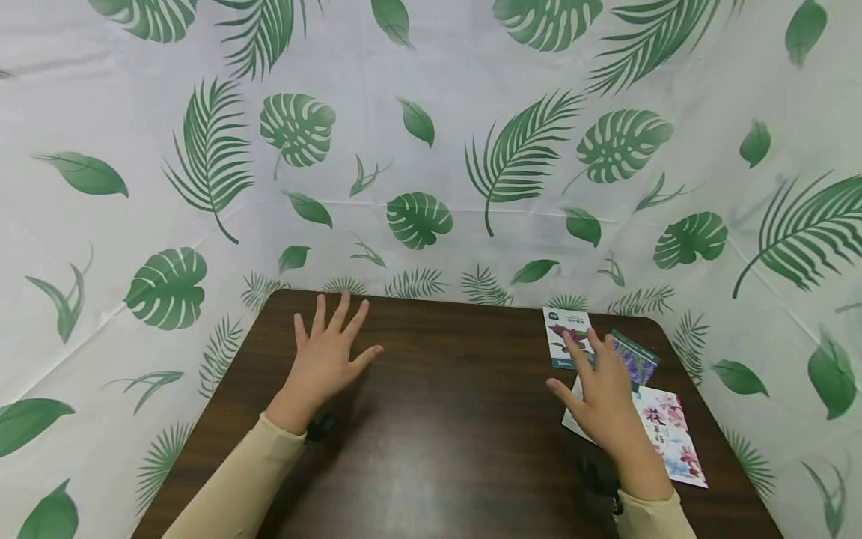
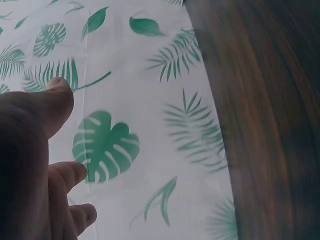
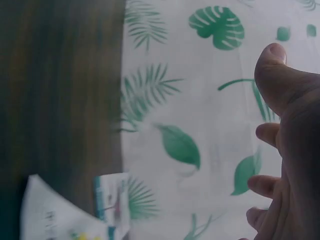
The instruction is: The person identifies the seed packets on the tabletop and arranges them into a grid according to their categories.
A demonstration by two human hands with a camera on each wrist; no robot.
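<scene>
My left hand point(image 1: 326, 359) hovers over the left part of the dark wooden table point(image 1: 438, 419), fingers spread and straight, holding nothing. Over the right side, my right hand point(image 1: 599, 397) is spread too and holds nothing. Beneath and around it lie printed cards: a white card with a dark pink flower point(image 1: 560, 340), a card with purple flowers point(image 1: 636, 358), and a white card with pink blossoms point(image 1: 673, 434). The right hand partly hides them. In the right wrist view, a white card point(image 3: 55, 215) and a smaller card point(image 3: 114, 200) show at lower left.
A white cloth with green leaf prints point(image 1: 364, 150) hangs behind the table and along both its sides. The table's far edge point(image 1: 438, 302) meets this cloth. A dark wrist strap point(image 1: 319, 427) shows by the left cuff.
</scene>
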